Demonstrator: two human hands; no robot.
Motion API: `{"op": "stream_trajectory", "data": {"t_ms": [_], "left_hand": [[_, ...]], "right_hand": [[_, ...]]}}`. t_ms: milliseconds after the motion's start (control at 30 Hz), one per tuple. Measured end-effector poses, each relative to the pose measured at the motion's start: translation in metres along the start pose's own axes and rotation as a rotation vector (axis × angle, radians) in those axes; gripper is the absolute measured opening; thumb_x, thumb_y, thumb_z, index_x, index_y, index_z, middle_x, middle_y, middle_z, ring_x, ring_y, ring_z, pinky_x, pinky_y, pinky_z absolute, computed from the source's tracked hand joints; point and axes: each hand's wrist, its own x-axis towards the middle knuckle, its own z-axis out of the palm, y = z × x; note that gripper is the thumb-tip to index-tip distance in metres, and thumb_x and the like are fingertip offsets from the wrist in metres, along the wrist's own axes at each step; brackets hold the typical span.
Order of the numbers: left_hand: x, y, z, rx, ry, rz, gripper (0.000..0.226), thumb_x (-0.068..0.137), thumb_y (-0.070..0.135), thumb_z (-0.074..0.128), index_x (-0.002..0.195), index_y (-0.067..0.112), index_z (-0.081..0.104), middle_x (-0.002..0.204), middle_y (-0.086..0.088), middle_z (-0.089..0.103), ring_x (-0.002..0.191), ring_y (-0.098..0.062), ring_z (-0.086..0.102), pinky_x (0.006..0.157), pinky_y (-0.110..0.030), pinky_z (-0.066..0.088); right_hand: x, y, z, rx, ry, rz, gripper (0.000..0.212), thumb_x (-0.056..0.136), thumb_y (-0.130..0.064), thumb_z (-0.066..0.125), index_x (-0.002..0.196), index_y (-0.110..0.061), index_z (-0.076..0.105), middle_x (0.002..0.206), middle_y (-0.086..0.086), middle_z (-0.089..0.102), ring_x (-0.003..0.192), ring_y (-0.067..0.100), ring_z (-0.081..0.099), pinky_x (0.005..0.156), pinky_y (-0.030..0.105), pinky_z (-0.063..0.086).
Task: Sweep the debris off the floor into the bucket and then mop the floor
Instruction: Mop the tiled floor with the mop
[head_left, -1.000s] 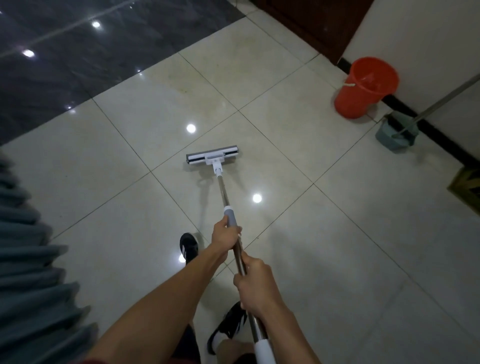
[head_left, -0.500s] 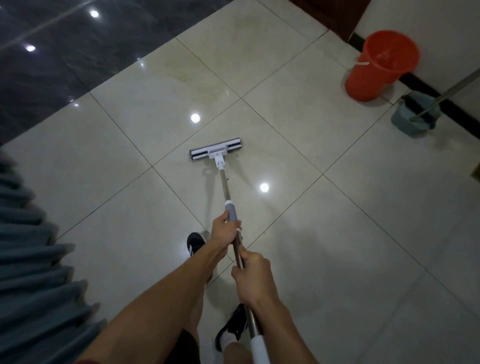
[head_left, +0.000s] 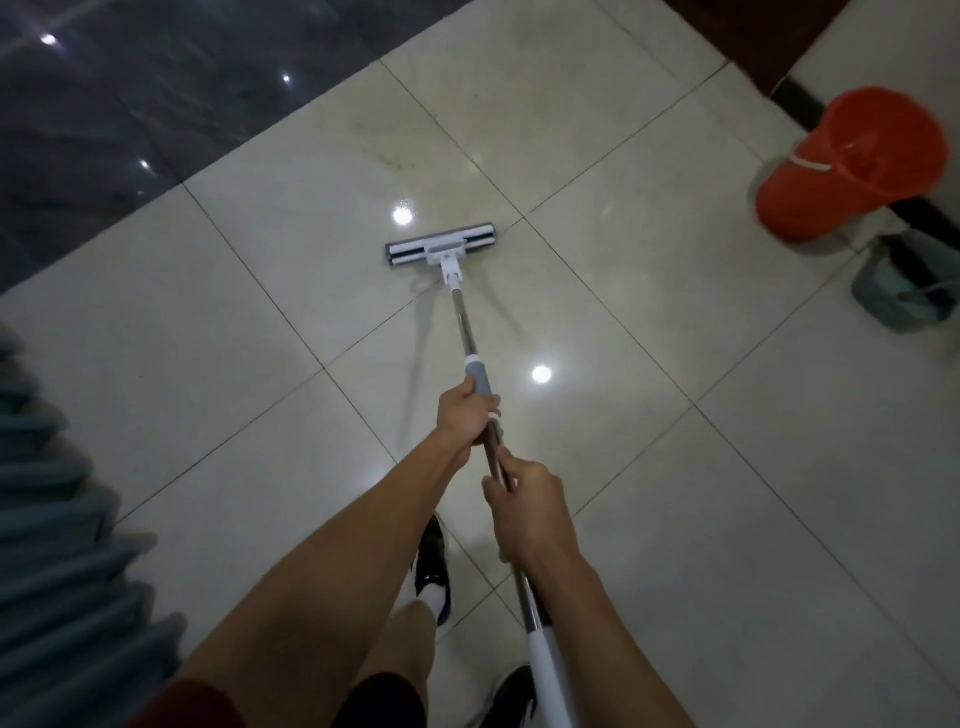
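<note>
Behind both gripping hands, left hand (head_left: 467, 421) and right hand (head_left: 527, 506), the mop (head_left: 470, 332) handle runs off-frame.

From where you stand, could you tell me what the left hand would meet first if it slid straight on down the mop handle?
Probably the mop head: beyond the left hand, only bare handle shows.

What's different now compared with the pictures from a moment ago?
Not much. The mop head slid slightly forward over the pale tiles, near a grout-line crossing. The camera view swung, so the red bucket and grey dustpan appear nearer the right edge. Unchanged: the left hand grips the grey collar, the right hand grips the pole lower down, and nothing was let go.
</note>
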Motion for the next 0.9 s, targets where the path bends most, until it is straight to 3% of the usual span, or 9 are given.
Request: {"op": "stream_trajectory", "data": {"t_ms": [67,167,300,367,567,900], "left_hand": [[0.025,0.033,-0.005,0.008,0.007,-0.013,0.031,0.09,0.007,0.073,0.111,0.028,0.065,0.089,-0.02,0.069,0.061,-0.029,0.064,0.078,-0.053,0.062],[0.059,0.082,-0.009,-0.021,0.006,-0.024,0.042,0.091,0.006,0.071,0.129,0.022,0.064,0.078,-0.016,0.068,0.053,-0.026,0.062,0.077,-0.053,0.062],[0.093,0.15,-0.006,-0.028,0.003,-0.021,0.052,0.091,0.005,0.071,0.139,0.02,0.059,0.074,-0.015,0.066,0.047,-0.024,0.061,0.074,-0.052,0.062],[0.111,0.184,0.0,-0.044,0.011,-0.023,0.049,0.09,0.004,0.072,0.136,0.017,0.062,0.073,-0.016,0.066,0.047,-0.025,0.061,0.074,-0.054,0.062],[0.176,0.294,0.015,-0.077,0.064,-0.008,0.023,0.09,0.005,0.072,0.112,0.009,0.067,0.078,-0.016,0.065,0.054,-0.026,0.062,0.077,-0.054,0.062],[0.294,0.469,0.003,-0.13,0.079,-0.006,0.02,0.088,0.004,0.073,0.107,0.006,0.067,0.083,-0.018,0.065,0.06,-0.028,0.063,0.075,-0.05,0.063]], "right_hand": [[0.028,-0.03,-0.001,0.004,0.005,0.009,0.038,0.099,-0.02,0.056,0.136,-0.026,0.058,0.076,0.002,0.064,0.059,0.016,0.062,0.063,0.041,0.061],[0.07,-0.071,-0.007,0.018,0.007,0.018,0.036,0.099,-0.022,0.056,0.135,-0.025,0.059,0.079,0.002,0.065,0.063,0.02,0.064,0.065,0.043,0.061],[0.127,-0.119,-0.027,-0.012,-0.001,-0.001,0.034,0.1,-0.023,0.054,0.134,-0.023,0.059,0.085,0.005,0.067,0.071,0.021,0.066,0.069,0.035,0.059],[0.158,-0.142,-0.041,-0.03,-0.015,-0.018,0.033,0.101,-0.024,0.054,0.133,-0.022,0.06,0.088,0.004,0.068,0.075,0.018,0.067,0.071,0.03,0.056],[0.266,-0.213,-0.077,-0.07,-0.035,-0.052,0.031,0.1,-0.027,0.055,0.13,-0.022,0.062,0.093,0.002,0.07,0.08,0.016,0.069,0.079,0.033,0.059],[0.42,-0.357,-0.116,-0.053,-0.091,-0.079,0.034,0.101,-0.022,0.053,0.134,-0.026,0.058,0.077,0.002,0.063,0.058,0.014,0.06,0.061,0.035,0.06]]}}
